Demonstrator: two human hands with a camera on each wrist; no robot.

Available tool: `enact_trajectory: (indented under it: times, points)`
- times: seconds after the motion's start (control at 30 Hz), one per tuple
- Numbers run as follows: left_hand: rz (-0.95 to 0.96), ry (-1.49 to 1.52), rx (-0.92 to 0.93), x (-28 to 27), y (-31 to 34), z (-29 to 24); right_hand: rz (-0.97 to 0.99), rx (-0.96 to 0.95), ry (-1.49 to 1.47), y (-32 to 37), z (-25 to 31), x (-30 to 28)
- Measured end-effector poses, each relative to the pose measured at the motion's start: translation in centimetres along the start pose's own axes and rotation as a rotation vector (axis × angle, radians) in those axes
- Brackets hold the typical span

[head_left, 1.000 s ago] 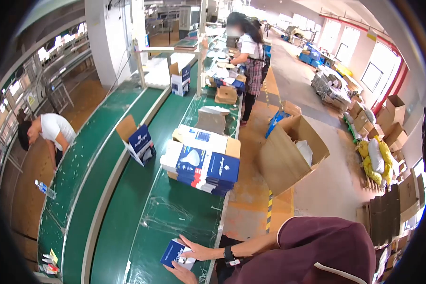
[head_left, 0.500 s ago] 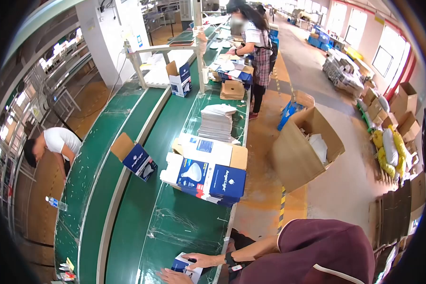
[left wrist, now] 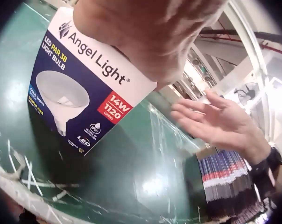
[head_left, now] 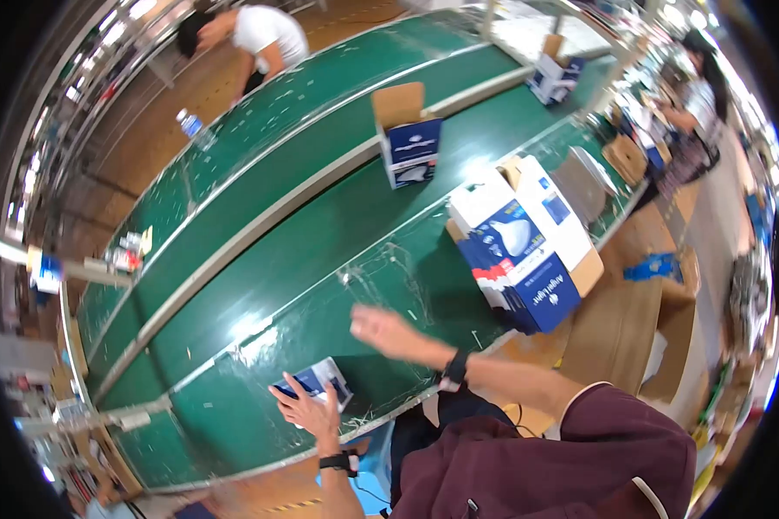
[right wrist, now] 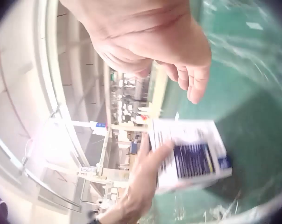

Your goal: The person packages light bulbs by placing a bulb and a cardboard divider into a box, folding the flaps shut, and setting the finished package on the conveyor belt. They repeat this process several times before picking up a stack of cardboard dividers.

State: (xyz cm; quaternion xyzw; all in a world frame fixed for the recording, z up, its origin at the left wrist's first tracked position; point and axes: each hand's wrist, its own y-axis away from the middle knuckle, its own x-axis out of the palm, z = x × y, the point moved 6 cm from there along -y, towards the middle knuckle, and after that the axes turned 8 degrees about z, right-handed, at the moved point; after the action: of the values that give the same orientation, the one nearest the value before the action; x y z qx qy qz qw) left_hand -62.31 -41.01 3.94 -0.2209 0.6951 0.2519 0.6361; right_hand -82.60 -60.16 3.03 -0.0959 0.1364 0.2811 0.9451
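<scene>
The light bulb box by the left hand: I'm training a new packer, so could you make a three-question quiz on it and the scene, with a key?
1. Multiple choice: Which wattage is printed on the box?
A) 9W
B) 14W
C) 20W
2. True or false: The left hand touches the box, while the right hand touches no box.
3. Fill in the blank: The colour of the belt is ____.

Key: 1 B; 2 true; 3 green.
</scene>
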Motion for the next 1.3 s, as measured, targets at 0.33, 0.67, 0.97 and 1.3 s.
enact_trajectory:
  times: [0.33, 0.67, 0.97, 1.3]
  points:
    - [-0.081, 0.047, -0.207, -1.7, -6.5, 19.2, 0.05, -0.283, 1.069, -25.6, -4.4, -30.7]
    - [-0.043, -0.043, -0.379, -2.3, -11.5, 43.2, 0.24, -0.179, 0.698, -18.6, 2.5, -16.6]
    - [-0.37, -0.222, -0.097, -6.5, -19.3, 48.5, 0.687, -0.352, 0.758, -10.1, 16.7, 2.1]
    - [0.164, 0.604, 1.073, -13.1, -14.5, 5.9, 0.567, -0.586, 0.919, -11.7, 23.5, 7.1]
